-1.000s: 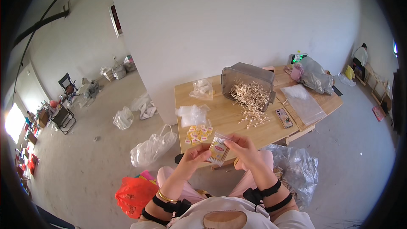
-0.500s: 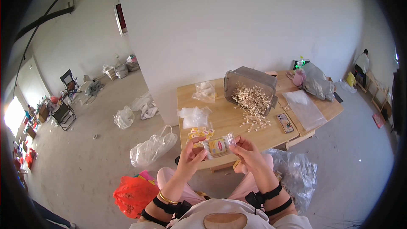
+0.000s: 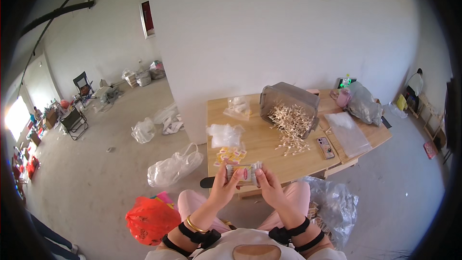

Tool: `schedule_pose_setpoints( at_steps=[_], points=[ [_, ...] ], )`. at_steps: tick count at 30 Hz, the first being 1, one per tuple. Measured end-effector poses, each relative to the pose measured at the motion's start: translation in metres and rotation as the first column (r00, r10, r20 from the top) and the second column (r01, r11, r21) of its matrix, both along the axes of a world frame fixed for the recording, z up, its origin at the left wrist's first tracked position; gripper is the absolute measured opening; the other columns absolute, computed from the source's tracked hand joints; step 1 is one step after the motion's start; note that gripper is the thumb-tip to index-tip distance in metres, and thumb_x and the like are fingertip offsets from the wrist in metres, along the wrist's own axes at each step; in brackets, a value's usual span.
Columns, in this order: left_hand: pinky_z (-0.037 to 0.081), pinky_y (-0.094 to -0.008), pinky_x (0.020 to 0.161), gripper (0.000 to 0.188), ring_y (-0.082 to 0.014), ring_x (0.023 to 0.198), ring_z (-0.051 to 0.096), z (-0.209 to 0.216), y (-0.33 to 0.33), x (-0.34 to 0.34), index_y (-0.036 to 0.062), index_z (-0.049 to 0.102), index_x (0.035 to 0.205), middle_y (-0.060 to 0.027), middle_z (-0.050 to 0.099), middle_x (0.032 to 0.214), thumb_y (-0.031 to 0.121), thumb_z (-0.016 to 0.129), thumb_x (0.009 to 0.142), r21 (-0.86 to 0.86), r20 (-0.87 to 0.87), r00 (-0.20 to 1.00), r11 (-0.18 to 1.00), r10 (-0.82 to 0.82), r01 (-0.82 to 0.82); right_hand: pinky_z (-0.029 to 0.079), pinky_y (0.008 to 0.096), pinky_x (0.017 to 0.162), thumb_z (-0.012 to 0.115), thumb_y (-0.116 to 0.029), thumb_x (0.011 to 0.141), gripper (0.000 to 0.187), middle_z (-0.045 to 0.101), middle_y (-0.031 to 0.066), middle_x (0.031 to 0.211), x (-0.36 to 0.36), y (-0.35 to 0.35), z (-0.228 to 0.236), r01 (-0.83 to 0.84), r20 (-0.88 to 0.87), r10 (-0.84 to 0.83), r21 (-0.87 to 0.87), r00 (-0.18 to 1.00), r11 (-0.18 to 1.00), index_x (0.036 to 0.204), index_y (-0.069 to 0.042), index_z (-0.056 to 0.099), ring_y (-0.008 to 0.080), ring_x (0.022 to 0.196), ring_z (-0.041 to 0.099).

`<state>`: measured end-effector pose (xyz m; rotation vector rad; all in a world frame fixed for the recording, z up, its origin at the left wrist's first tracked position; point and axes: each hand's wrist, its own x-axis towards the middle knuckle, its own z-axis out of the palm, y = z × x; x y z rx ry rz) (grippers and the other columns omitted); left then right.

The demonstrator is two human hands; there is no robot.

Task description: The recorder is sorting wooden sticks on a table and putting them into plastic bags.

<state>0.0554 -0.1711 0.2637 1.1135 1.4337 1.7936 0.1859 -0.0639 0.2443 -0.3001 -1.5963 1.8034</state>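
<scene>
Between both hands, over the table's front edge, is a clear plastic packet of cotton swabs [image 3: 246, 174] with a yellow and red label. My left hand [image 3: 228, 177] grips its left end, thumb across the front. At its right end, my right hand [image 3: 267, 180] pinches the plastic. Just beyond the packet lie several small yellow and white label cards [image 3: 230, 155]. A stack of clear plastic bags [image 3: 225, 136] sits behind them. Loose cotton swabs [image 3: 291, 120] spill onto the wood from a grey translucent bin [image 3: 312, 97] tipped on its side.
On the wooden table [image 3: 260, 137] are a phone [image 3: 325, 148], a flat clear bag [image 3: 350, 137] and a grey plastic bag [image 3: 364, 103]. A red bag [image 3: 150, 221] and a white bag [image 3: 173, 168] lie on the floor to the left. Clear plastic sheeting [image 3: 337, 207] is at the right.
My hands have drawn closer together and slightly nearer my body. My left thumb now lies across the packet's front. The view has shifted a little.
</scene>
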Motion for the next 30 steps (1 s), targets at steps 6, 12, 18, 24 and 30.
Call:
schedule_pose_setpoints(
  at_steps=[6,12,18,24,30],
  points=[
    [0.052,-0.0238,0.066,0.040,-0.0061,0.088,0.059,-0.003,0.002,0.003,0.0063,0.048,0.131,-0.0013,0.062,0.106,0.031,0.061,0.102,0.091,0.186,0.982,0.995,0.014,-0.031,0.036,0.0225,0.067,0.044,-0.031,0.109,0.030,0.052,-0.0042,0.081,0.003,0.001,0.008,0.074,-0.011,-0.073,0.189,0.997,0.979,0.095,-0.007,0.055,0.0039,0.072,0.042],
    [0.053,-0.0246,0.068,0.037,-0.0070,0.090,0.060,-0.009,-0.003,-0.003,0.0065,0.049,0.129,-0.0018,0.063,0.109,0.031,0.059,0.103,0.086,0.082,0.996,0.996,-0.035,0.028,0.038,0.0226,0.069,0.048,-0.024,0.108,0.024,0.052,-0.0026,0.080,0.007,0.009,0.023,0.066,0.052,-0.076,0.174,0.996,0.983,0.094,-0.005,0.054,0.0057,0.076,0.047],
    [0.051,-0.0219,0.072,0.036,-0.0060,0.091,0.061,0.005,-0.010,-0.012,0.0056,0.051,0.125,-0.0013,0.066,0.101,0.023,0.068,0.098,-0.044,0.026,1.000,0.999,-0.009,0.011,0.042,0.0230,0.078,0.058,-0.017,0.103,0.013,0.058,-0.0009,0.089,0.013,0.016,0.005,-0.020,0.014,0.017,0.212,1.000,0.977,0.104,-0.004,0.058,0.0079,0.088,0.053],
    [0.047,-0.0223,0.070,0.035,-0.0055,0.085,0.060,0.017,-0.011,-0.009,0.0039,0.060,0.116,-0.0018,0.069,0.101,0.010,0.079,0.086,0.110,-0.181,0.983,0.994,0.041,-0.021,0.044,0.0286,0.086,0.070,-0.007,0.093,0.012,0.061,0.0018,0.091,0.022,0.026,-0.002,0.032,0.115,-0.069,0.295,0.991,0.955,0.100,-0.002,0.062,0.0133,0.093,0.057],
    [0.051,-0.0253,0.072,0.029,-0.0132,0.080,0.064,0.048,-0.023,0.005,0.0083,0.071,0.100,-0.0017,0.074,0.097,0.004,0.083,0.074,0.071,-0.586,0.803,0.994,0.110,-0.084,0.044,0.0322,0.091,0.074,-0.001,0.084,0.027,0.065,0.0052,0.100,0.025,0.026,0.006,0.038,0.090,-0.087,0.446,0.992,0.894,0.109,-0.004,0.064,0.0192,0.098,0.057]
  ],
)
